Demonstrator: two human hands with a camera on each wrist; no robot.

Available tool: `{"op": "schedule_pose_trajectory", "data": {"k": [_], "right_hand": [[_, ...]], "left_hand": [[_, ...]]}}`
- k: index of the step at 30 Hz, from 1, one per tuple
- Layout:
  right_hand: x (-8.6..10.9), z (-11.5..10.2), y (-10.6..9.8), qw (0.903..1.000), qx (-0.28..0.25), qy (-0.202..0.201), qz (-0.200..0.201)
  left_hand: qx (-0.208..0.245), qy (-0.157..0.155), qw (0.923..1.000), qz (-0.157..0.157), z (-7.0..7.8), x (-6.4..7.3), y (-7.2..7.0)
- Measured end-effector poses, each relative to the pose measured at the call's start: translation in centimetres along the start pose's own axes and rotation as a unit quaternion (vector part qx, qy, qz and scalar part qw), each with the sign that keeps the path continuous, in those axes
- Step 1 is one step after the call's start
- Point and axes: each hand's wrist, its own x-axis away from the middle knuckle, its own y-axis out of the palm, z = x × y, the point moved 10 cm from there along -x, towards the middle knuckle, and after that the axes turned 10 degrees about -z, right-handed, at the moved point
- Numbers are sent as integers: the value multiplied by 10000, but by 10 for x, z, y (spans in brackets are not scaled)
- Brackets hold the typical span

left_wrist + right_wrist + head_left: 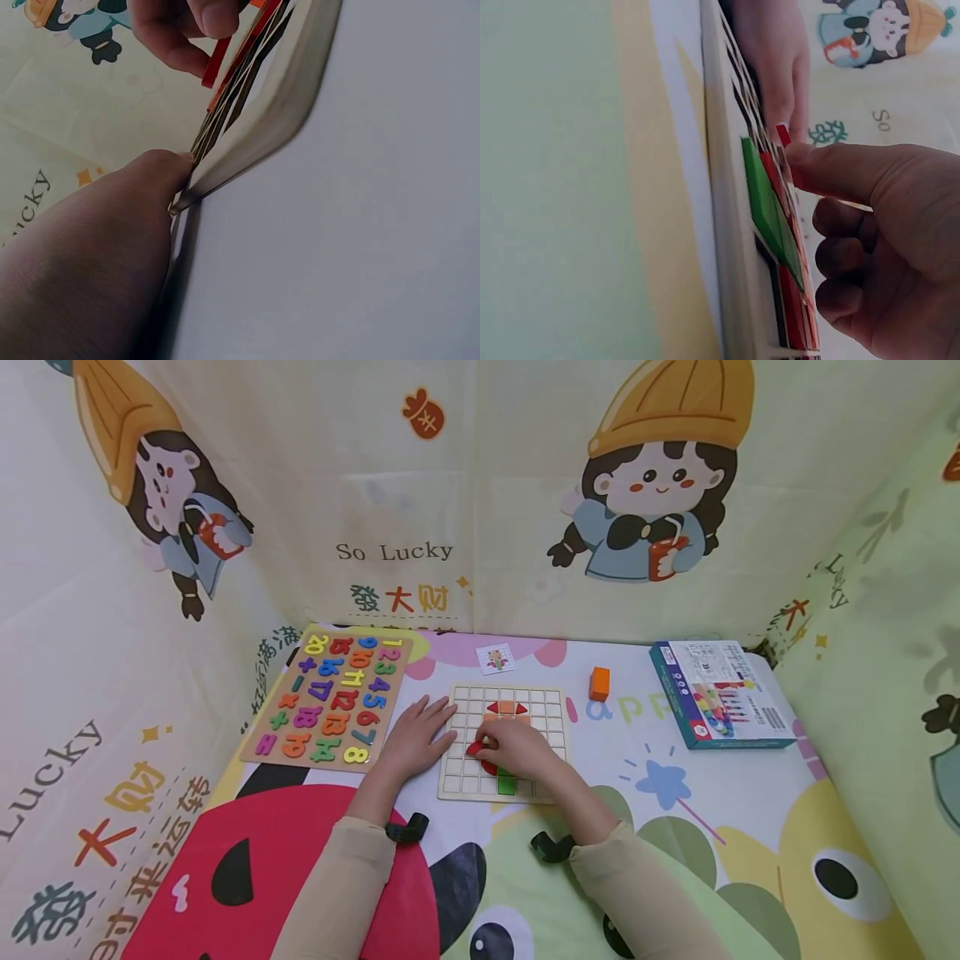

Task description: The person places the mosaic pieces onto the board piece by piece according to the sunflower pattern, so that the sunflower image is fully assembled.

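A wooden board with a square grid lies on the table in front of the person. My left hand rests flat at its left edge, fingers extended, thumb touching the rim. Over the board's left-middle part, my right hand pinches a small flat red piece between thumb and finger. That piece is tilted on edge close above the grid in the left wrist view. Red triangles, orange pieces and a green piece sit in the grid's middle columns. My right hand covers part of this pattern.
Left of the board lies a number puzzle with colourful digits. A small pattern card is behind the grid. An orange block and a teal-edged box stand to the right. Printed cloth walls surround the table.
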Motion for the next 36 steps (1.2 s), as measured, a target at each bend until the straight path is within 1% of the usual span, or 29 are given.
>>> {"op": "schedule_pose_trajectory", "data": {"k": [6,16,26,31,36], "right_hand": [[-3,0,4,9997,135,179,-16],[-3,0,4,9992,281,277,-42],[-4,-1,8,9988,407,276,-3],[5,2,2,9994,99,314,60],[21,14,-10,9987,-191,387,269]], "left_hand": [[-5,53,10000,34,0,-1,0],[19,54,10000,60,0,-1,0],[37,56,10000,36,0,-1,2],[47,40,10000,72,-1,-1,3],[95,36,9999,93,-2,1,3]]}}
